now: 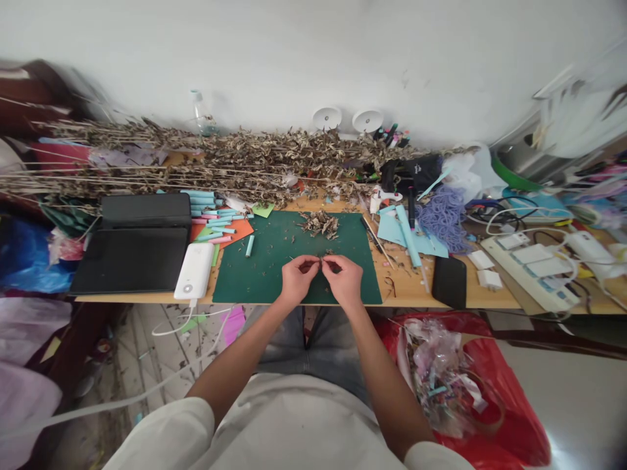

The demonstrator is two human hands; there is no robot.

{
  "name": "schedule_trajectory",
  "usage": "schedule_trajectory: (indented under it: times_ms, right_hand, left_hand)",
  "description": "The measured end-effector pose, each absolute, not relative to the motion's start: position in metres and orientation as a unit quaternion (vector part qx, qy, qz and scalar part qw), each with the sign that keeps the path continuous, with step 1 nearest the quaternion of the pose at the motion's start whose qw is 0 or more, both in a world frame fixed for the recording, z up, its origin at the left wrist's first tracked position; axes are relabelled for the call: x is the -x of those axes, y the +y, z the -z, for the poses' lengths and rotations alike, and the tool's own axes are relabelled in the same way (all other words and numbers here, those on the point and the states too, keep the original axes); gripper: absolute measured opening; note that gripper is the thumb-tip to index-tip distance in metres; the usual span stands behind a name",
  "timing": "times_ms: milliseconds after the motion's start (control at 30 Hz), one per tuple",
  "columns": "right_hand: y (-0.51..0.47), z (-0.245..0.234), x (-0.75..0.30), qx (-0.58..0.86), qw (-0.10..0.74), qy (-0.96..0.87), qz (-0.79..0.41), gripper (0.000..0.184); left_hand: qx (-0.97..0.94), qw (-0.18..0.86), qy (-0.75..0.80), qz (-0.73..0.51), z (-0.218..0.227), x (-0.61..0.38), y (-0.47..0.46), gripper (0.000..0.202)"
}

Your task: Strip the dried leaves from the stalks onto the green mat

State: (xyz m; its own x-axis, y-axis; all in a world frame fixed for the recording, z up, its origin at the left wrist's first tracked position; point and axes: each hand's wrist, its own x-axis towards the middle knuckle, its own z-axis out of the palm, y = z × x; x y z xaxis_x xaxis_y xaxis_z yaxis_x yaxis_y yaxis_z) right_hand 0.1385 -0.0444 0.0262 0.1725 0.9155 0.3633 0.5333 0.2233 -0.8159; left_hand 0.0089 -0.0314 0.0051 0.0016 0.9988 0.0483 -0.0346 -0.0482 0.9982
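Note:
My left hand (298,278) and my right hand (344,279) meet over the near half of a green cutting mat (255,267). Both are closed in a pinch, fingertips almost touching, on a small dried twig piece (322,260) held between them. Beyond the hands, a little heap of dried leaf bits (320,224) lies on the mat's far edge. A long pile of dried leafy stems (220,160) stretches along the back of the wooden table (490,299).
Left of the mat lie a white power bank (194,271), a black tablet case (131,251) and several rolled paper tubes (211,215). To the right are blue paper (416,235), a black phone (449,281), a power strip (531,271) and cables. A red bag of scraps (470,385) sits below.

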Motion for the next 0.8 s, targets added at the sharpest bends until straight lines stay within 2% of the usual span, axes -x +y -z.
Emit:
schedule_trajectory:
  times_ms: [133,300,433,600,667,800]
  right_hand:
    - [-0.038,-0.025,-0.15,0.599,0.457,-0.641,-0.148,0.014]
    - [-0.032,-0.019,-0.157,0.589,0.405,-0.685,-0.14,0.014]
    - [-0.035,-0.018,-0.157,0.602,0.389,-0.688,-0.114,0.018]
    - [-0.038,-0.019,-0.159,0.624,0.399,-0.667,-0.08,0.021]
    - [-0.037,-0.018,-0.16,0.632,0.394,-0.664,-0.07,0.021]
    - [-0.036,-0.017,-0.159,0.621,0.403,-0.667,-0.083,0.01]
  left_hand:
    - [-0.646,0.345,0.507,-0.455,-0.013,0.0,-0.02,0.011]
    - [-0.783,0.2,0.468,-0.358,-0.018,0.014,-0.004,0.021]
    - [-0.79,0.139,0.478,-0.358,-0.026,0.039,-0.003,0.031]
    - [-0.718,0.074,0.613,-0.321,-0.042,0.105,-0.004,0.039]
    - [-0.701,0.07,0.65,-0.285,-0.048,0.129,-0.004,0.038]
    - [-0.672,0.064,0.706,-0.214,-0.054,0.147,-0.003,0.03]
